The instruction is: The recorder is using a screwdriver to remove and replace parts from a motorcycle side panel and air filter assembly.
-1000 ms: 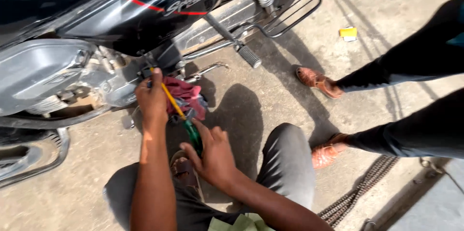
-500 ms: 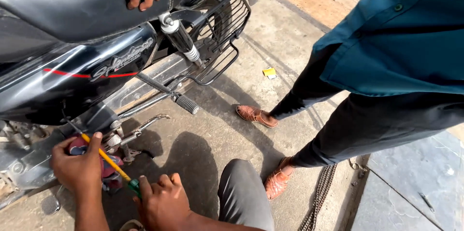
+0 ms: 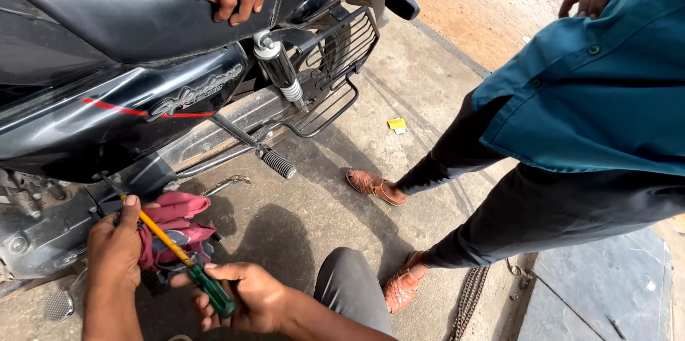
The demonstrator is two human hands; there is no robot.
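Left hand point(image 3: 114, 252) clamps the stiff yellow shaft against the motorcycle engine point(image 3: 43, 230), beside a soft red rag point(image 3: 178, 223); right hand point(image 3: 246, 298) grips the screwdriver point(image 3: 187, 264) by its green, likely slippery handle

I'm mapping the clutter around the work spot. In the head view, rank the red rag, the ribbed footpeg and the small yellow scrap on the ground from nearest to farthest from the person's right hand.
From the right hand, which holds the screwdriver:
1. Red rag, just up and left, beside the engine.
2. Ribbed footpeg, higher up, under the motorcycle's frame.
3. Yellow scrap, far up and right on the concrete.
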